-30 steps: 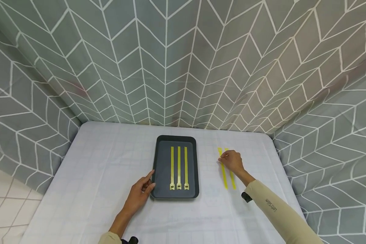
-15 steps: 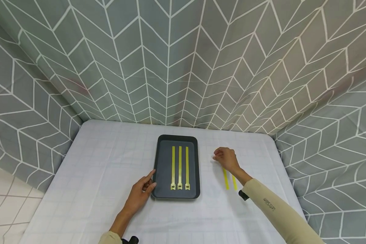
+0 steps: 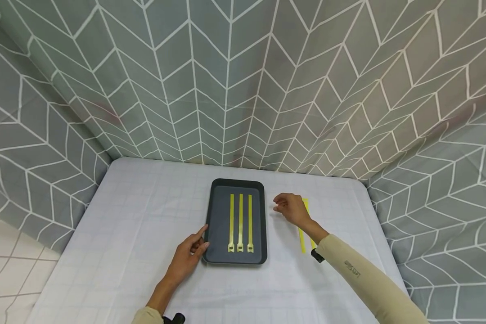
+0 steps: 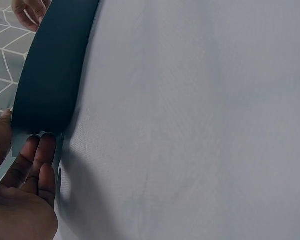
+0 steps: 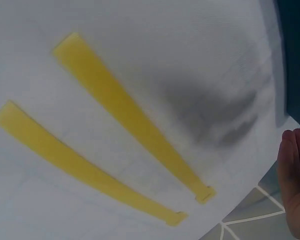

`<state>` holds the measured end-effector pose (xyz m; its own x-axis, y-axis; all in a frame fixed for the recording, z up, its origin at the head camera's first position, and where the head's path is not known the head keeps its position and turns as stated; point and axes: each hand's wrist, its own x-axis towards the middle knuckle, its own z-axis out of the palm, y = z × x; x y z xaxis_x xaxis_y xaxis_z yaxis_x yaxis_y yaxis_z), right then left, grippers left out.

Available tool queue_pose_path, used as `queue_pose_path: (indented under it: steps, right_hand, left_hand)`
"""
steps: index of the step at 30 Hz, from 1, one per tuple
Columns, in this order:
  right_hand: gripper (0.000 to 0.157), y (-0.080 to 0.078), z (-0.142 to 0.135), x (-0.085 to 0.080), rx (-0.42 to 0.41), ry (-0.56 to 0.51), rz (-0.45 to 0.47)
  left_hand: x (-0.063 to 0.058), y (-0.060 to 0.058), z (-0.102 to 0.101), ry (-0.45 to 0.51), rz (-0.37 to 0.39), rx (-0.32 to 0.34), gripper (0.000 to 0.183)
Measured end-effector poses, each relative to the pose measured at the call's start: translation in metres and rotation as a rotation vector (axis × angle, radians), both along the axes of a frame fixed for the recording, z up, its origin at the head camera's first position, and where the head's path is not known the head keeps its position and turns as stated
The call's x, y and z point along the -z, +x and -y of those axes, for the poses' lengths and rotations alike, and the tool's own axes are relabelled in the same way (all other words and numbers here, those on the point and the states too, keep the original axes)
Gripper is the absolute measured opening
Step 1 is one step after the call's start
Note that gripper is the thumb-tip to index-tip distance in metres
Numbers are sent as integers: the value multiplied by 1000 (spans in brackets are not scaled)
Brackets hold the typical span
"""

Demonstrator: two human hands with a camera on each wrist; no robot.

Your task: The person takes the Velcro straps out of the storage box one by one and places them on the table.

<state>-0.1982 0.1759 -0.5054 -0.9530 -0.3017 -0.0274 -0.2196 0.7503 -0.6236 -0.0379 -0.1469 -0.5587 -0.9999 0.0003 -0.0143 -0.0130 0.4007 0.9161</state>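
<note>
My left hand [image 3: 185, 259] grips the left edge of a dark grey tray [image 3: 218, 211], its thumb over the rim. In the left wrist view, curled fingers [image 4: 45, 165] press the tray's outer wall [image 4: 52, 70]. Three yellow cable straps [image 3: 240, 216] lie side by side in the tray, slotted heads toward me. Just right of the tray, my right hand [image 3: 292, 209] hovers with loosely bent fingers and nothing visible in them. Below it, two more straps lie on the cloth, a nearer strap [image 5: 125, 115] and an outer strap [image 5: 85, 167]; sleeve and hand partly hide them in the head view.
A white cloth [image 3: 146, 216] covers the table. Grey curtains [image 3: 243, 81] with white chevron lines enclose its back and sides. Pale floor tiles [image 3: 12, 265] show at the lower left.
My right hand has come away from the left one of the two loose straps and moved left toward the tray; both straps stay on the cloth. The left hand keeps its place on the tray.
</note>
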Motion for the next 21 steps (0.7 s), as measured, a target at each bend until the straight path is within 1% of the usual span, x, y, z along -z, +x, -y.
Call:
queue_pose_path:
  steps: [2, 7, 10, 13, 17, 21]
  right_hand:
    - [21, 0, 3, 0, -13, 10, -16]
    - [21, -3, 10, -1, -86, 19, -85]
    - [22, -4, 16, -2, -122, 16, -87]
    - [24, -3, 23, -5, -151, 22, -70]
    - [29, -2, 32, -7, -203, 30, -58]
    - [28, 0, 41, -6, -265, 34, -72]
  left_hand:
    - [0, 0, 1, 0, -6, 3, 53]
    - [2, -1, 1, -3, -3, 5, 53]
    - [3, -2, 1, -5, 7, 3, 53]
    - [3, -2, 2, -8, 3, 1, 53]
    - [4, -1, 2, -8, -23, 2, 53]
    - [6, 1, 2, -10, -52, 7, 52]
